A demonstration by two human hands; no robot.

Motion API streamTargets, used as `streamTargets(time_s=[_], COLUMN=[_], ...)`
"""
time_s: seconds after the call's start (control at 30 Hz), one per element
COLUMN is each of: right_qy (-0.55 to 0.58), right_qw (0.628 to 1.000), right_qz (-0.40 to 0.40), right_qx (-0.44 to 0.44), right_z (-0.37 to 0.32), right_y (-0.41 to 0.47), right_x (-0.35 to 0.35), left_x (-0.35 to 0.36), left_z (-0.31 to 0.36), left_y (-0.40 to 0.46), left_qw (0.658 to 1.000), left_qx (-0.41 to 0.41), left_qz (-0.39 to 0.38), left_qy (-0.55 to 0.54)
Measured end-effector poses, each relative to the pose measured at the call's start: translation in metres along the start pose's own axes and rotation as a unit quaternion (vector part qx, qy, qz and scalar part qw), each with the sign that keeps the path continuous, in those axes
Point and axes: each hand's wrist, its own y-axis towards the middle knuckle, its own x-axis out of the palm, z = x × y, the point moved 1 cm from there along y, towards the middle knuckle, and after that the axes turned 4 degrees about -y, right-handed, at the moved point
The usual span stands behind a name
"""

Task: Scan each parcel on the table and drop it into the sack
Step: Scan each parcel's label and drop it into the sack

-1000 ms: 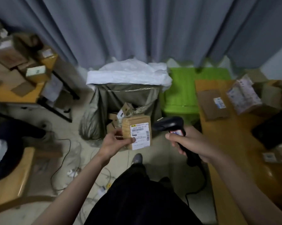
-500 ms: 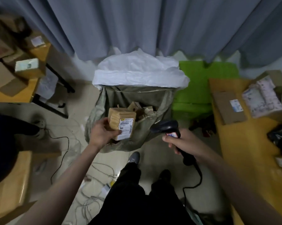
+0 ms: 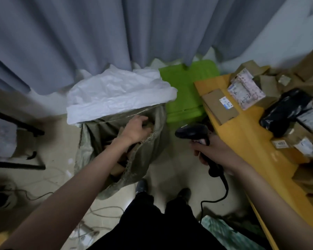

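Several boxes [image 3: 117,168] in sack [image 3: 148,156], left hand [image 3: 136,129] above

The left hand [image 3: 136,129], which a second ago holds a small brown cardboard parcel with a white label up in front of the black handheld scanner [image 3: 191,131], now reaches down into the mouth of the grey-green woven sack [image 3: 152,152]. The parcel is no longer visible in its fingers.
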Motion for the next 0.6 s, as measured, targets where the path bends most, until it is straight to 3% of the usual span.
streamTargets(time_s=[0.33,0.6], right_qy=[0.048,0.094], right_qw=[0.993,0.986], right_qz=[0.106,0.139], right_qx=[0.022,0.009], right_z=[0.044,0.11], right_y=[-0.041,-0.067], right_x=[-0.1,-0.193], left_x=[0.059,0.122], left_z=[0.113,0.194], left_y=[0.018,0.036], left_qw=[0.976,0.967], left_qx=[0.132,0.136], left_qz=[-0.094,-0.114], left_qy=[0.149,0.185])
